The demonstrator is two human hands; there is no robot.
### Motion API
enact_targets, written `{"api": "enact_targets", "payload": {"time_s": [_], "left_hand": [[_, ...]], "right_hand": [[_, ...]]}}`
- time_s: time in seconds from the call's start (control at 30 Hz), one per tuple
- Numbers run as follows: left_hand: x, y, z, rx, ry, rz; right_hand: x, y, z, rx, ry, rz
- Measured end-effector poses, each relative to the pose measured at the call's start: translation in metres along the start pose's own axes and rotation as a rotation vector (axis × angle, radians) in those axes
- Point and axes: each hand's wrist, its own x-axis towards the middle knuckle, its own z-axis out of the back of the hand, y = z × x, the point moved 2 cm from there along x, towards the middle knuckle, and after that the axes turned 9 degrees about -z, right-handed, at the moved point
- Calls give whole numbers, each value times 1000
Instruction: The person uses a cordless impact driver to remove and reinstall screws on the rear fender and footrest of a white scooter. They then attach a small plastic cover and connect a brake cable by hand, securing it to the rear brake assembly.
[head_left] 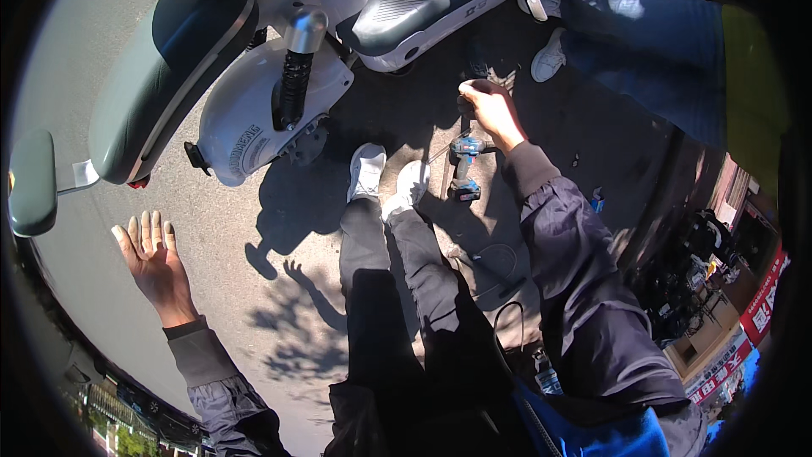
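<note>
My left hand (161, 275) is raised on the left with its fingers stretched apart and nothing in it. It is nearest to the rear of a grey and white electric scooter, below the scooter's padded dark seat (173, 68). My right hand (495, 112) is closed in front of me, above the ground. A dark piece shows at its fingertips, too small and shaded to name. Just below that hand, a blue and black cordless power tool (464, 167) appears on the ground, right of my white shoes (367, 171).
The scooter's ribbed footboard (431, 0) and black coil spring (294, 89) are ahead. Another person's jeans (647, 59) and white shoe (549, 57) are at the upper right. Dark clutter and boxes (702, 322) lie on the right, beside a red sign (765, 292).
</note>
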Motion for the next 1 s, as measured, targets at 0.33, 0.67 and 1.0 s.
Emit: {"api": "enact_targets", "payload": {"time_s": [0.33,0.67,1.0], "left_hand": [[119,7,-33,88,185,-190],[118,8,-65,276,40,-249],[115,10,-45,249,44,-233]], "right_hand": [[186,-97,-105,42,14,-338],[203,-131,-119,-34,-21,-255],[103,-214,-68,57,-86,-312]]}}
